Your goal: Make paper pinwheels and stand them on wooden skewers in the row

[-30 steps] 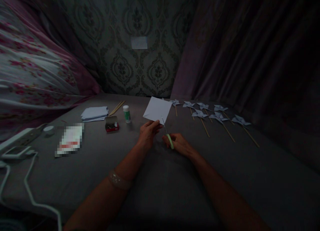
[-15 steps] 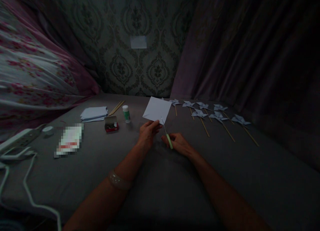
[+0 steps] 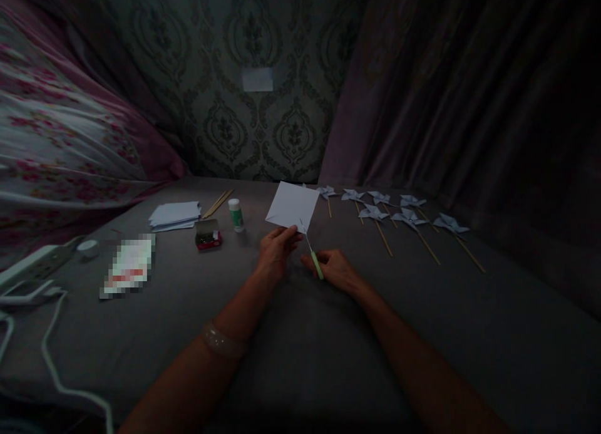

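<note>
My left hand (image 3: 278,249) pinches a square sheet of white paper (image 3: 293,203) at its near corner, thumb on top, and holds it above the grey cloth. In my right hand (image 3: 335,268) is a pair of scissors (image 3: 317,265) with a light green handle. The thin blades point up and away, overlapping the sheet close to its near right corner. Whether the blades are apart is hard to make out in the dim light. My right fingers are partly hidden behind the green handle.
Several paper pinwheels (image 3: 374,213) on sticks lie at the right. Left of the sheet stand a green-and-white glue stick (image 3: 236,216) and a small open red box (image 3: 208,238). Beyond are loose sticks (image 3: 218,203) and a paper stack (image 3: 175,215). A power strip (image 3: 40,265) lies far left.
The whole view has shifted slightly, so things appear a little farther left. Both hands, the sheet and the scissors keep nearly the same pose.
</note>
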`<state>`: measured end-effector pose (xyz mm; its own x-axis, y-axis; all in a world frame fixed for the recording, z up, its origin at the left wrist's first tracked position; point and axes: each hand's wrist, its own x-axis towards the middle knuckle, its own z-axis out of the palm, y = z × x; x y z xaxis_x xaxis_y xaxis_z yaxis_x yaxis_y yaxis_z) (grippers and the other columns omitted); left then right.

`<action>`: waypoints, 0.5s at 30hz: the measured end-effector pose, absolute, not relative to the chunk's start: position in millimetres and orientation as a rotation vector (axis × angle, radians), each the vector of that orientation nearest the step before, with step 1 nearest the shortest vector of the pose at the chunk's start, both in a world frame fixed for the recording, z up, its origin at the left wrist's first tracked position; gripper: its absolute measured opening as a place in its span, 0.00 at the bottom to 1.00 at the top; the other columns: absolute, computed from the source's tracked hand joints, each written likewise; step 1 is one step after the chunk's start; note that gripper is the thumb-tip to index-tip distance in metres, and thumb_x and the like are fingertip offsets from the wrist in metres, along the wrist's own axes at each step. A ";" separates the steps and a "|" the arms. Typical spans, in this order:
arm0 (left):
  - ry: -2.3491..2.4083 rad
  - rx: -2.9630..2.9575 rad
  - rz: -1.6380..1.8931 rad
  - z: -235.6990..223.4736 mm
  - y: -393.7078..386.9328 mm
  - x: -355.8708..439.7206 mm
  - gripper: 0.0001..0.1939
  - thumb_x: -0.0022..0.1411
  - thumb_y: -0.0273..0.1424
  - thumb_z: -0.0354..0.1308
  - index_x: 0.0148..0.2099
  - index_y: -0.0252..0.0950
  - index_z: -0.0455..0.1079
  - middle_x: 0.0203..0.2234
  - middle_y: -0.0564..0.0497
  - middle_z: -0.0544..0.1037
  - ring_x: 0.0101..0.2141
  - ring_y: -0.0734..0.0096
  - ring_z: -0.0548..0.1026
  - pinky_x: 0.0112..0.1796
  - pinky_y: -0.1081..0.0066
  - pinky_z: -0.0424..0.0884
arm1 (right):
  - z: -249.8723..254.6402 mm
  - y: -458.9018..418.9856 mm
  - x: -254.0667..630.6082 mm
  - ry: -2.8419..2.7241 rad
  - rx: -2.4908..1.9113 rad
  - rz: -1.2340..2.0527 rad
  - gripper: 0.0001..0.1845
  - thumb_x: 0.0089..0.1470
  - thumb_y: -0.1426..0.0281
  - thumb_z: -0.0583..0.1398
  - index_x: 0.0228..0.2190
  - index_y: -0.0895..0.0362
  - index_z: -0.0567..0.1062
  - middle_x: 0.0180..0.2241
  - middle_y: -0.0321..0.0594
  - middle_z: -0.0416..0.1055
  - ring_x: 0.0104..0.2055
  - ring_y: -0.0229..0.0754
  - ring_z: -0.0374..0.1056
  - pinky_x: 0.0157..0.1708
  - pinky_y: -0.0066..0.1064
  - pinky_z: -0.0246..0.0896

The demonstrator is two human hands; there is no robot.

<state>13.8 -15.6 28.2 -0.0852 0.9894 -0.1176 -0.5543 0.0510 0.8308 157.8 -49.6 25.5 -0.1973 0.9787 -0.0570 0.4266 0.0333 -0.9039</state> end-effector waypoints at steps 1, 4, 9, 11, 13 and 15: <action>0.891 0.650 1.446 28.0 -15.4 13.7 0.16 0.35 0.32 0.73 0.25 0.33 0.70 0.22 0.52 0.76 0.26 0.73 0.75 0.26 0.77 0.63 | 25.3 -49.5 157.8 -1.688 -1.439 1.126 0.24 0.42 0.51 0.61 0.15 0.59 0.68 0.16 0.33 0.61 0.20 0.33 0.55 0.22 0.27 0.49; 0.890 0.651 1.443 27.9 -14.7 13.6 0.16 0.35 0.32 0.73 0.25 0.33 0.70 0.22 0.52 0.75 0.26 0.74 0.75 0.26 0.77 0.63 | 25.2 -49.4 157.6 -1.689 -1.444 1.114 0.23 0.42 0.52 0.62 0.15 0.59 0.69 0.16 0.33 0.63 0.21 0.33 0.56 0.22 0.26 0.50; 0.894 0.649 1.448 27.6 -13.7 14.0 0.17 0.34 0.33 0.73 0.25 0.33 0.70 0.22 0.52 0.76 0.25 0.74 0.75 0.26 0.77 0.63 | 26.5 -50.2 156.3 -1.665 -1.468 1.116 0.24 0.40 0.50 0.62 0.14 0.59 0.69 0.16 0.33 0.63 0.20 0.33 0.57 0.22 0.26 0.50; 0.894 0.648 1.450 27.6 -13.6 14.0 0.17 0.34 0.33 0.73 0.25 0.33 0.70 0.22 0.52 0.76 0.25 0.74 0.75 0.25 0.77 0.63 | 26.5 -50.1 156.0 -1.663 -1.471 1.110 0.24 0.39 0.50 0.62 0.14 0.58 0.68 0.16 0.33 0.62 0.20 0.33 0.56 0.22 0.26 0.50; 0.882 0.658 1.451 27.9 -14.0 13.9 0.17 0.33 0.33 0.73 0.25 0.33 0.70 0.22 0.52 0.76 0.25 0.74 0.75 0.26 0.77 0.63 | 26.2 -49.8 155.9 -1.665 -1.469 1.094 0.24 0.40 0.50 0.62 0.14 0.58 0.68 0.16 0.33 0.63 0.20 0.33 0.57 0.22 0.26 0.50; 0.867 0.670 1.454 28.6 -14.7 13.8 0.18 0.33 0.34 0.74 0.25 0.33 0.70 0.23 0.52 0.76 0.26 0.74 0.75 0.26 0.77 0.63 | 25.6 -49.2 155.9 -1.673 -1.472 1.068 0.25 0.40 0.49 0.61 0.14 0.58 0.68 0.15 0.33 0.62 0.20 0.33 0.57 0.22 0.26 0.50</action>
